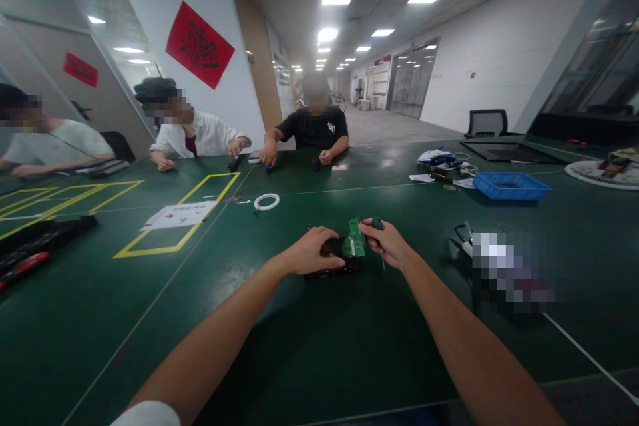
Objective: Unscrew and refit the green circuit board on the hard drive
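Observation:
A green circuit board (353, 239) stands tilted over a black plastic casing (332, 271) on the table in front of me. My left hand (313, 250) curls around the casing's left side, thumb along the near edge and fingers over the far one. At the board's right edge, my right hand (387, 243) pinches it between thumb and fingertips. A screwdriver (378, 223) with a dark handle is also held in that hand, its thin shaft pointing down below the fingers. What lies inside the casing is mostly hidden by my left hand and the board.
Beyond my hands lies a white ring (266, 202) on the green table (279, 359). At right are a blue tray (512, 186), tools and a blurred-out object (509, 269). A paper sheet (180, 215) lies within yellow tape at left. Three people sit across the table.

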### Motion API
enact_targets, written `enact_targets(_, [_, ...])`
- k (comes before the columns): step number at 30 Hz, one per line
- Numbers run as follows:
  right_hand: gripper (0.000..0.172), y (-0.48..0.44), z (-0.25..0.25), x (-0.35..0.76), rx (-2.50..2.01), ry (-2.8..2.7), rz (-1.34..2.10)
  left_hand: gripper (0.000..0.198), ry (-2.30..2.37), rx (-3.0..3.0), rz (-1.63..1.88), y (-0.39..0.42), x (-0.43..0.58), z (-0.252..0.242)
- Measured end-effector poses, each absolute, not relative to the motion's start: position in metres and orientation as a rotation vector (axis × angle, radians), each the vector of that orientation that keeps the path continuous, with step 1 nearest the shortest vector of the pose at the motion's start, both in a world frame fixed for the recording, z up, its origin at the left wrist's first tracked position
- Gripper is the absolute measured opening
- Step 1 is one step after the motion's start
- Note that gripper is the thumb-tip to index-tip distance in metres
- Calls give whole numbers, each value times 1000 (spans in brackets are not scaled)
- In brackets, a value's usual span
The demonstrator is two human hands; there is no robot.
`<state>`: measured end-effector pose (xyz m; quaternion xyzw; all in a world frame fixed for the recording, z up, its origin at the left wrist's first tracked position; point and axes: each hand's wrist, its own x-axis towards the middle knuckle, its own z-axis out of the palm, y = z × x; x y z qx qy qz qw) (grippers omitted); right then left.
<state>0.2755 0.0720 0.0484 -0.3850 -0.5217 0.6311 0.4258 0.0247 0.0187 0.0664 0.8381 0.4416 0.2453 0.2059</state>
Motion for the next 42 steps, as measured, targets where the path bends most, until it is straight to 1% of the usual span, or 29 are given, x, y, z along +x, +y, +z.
enact_targets(2, [49,73,47,276,-968,-1297,1592,87,1203,2375,591,18,25,61])
enact_targets(3, [49,74,46,276,-965,-1294,1600,94,1193,2394,554,18,25,59])
enact_targets(5, [49,75,45,276,-952,-1290,1611,100,1201,2443,496,18,26,54])
enact_targets(12, [49,72,42,273,-955,-1329,1634,105,1263,2458,447,23,22,52])
enact_targets(18, [48,66,45,269,-974,-1367,1647,101,1307,2425,497,27,16,52])
enact_targets(25, [46,67,44,269,-980,-1375,1647,101,1241,2394,502,31,9,48])
enact_targets(27, [47,67,44,269,-982,-1364,1650,96,1215,2384,509,32,8,49])
enact_targets(28, [47,67,44,268,-980,-1361,1653,90,1199,2381,508,32,7,50])
enact_targets(32, [48,67,41,267,-952,-1376,1663,47,1140,2385,524,33,10,54])
enact_targets(34, [48,68,39,266,-942,-1382,1661,31,1134,2405,553,34,12,54])
enact_targets(37, [48,68,36,265,-944,-1376,1652,20,1156,2428,579,35,14,51])
enact_targets(42, [47,69,36,265,-938,-1375,1659,14,1160,2420,585,34,15,52])
